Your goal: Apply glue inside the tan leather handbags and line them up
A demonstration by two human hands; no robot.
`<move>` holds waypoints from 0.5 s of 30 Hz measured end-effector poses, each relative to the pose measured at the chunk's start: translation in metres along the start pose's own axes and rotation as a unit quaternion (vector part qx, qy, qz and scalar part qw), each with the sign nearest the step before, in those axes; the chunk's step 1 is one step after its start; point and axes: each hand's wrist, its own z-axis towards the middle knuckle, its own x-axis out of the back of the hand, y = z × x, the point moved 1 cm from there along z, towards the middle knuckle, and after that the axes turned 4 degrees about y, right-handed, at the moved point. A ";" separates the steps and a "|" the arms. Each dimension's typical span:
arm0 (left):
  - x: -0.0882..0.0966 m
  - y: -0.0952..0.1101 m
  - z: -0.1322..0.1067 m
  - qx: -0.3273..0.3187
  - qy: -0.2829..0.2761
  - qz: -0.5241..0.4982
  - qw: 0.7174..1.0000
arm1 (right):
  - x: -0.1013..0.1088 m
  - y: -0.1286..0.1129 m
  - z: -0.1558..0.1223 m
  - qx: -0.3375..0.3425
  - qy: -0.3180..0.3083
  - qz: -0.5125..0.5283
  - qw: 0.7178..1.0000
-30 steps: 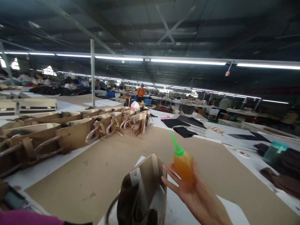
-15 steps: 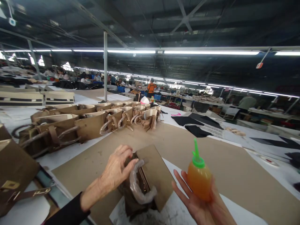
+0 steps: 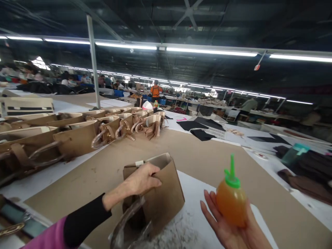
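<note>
At the lower centre of the frame, the left hand (image 3: 141, 178) had a narrow grip, holding the brown bag (image 3: 167, 197) tilted, by its upper edge. At the lower right, the right hand (image 3: 229, 231) held in its palm the orange bottle (image 3: 230, 204), whose green nozzle (image 3: 232, 169) pointed upward. Other bags (image 3: 79, 138) stood at the left.

Tube lights (image 3: 211, 52) glow under a dark ceiling (image 3: 272, 24) — a pale post (image 3: 93, 62) and bright window (image 3: 40, 63) at left.
</note>
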 end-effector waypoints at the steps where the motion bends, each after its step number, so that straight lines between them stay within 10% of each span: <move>1: -0.005 0.013 -0.009 -0.049 -0.002 0.095 0.994 | -0.005 -0.005 -0.008 0.005 0.021 0.012 1.000; 6: -0.034 0.045 -0.057 -0.199 -0.038 0.329 0.922 | -0.038 -0.018 -0.047 0.060 0.095 0.029 0.993; 15: -0.048 0.035 -0.064 -0.206 -0.050 0.293 0.932 | -0.036 0.006 -0.028 0.051 -0.065 -0.046 0.996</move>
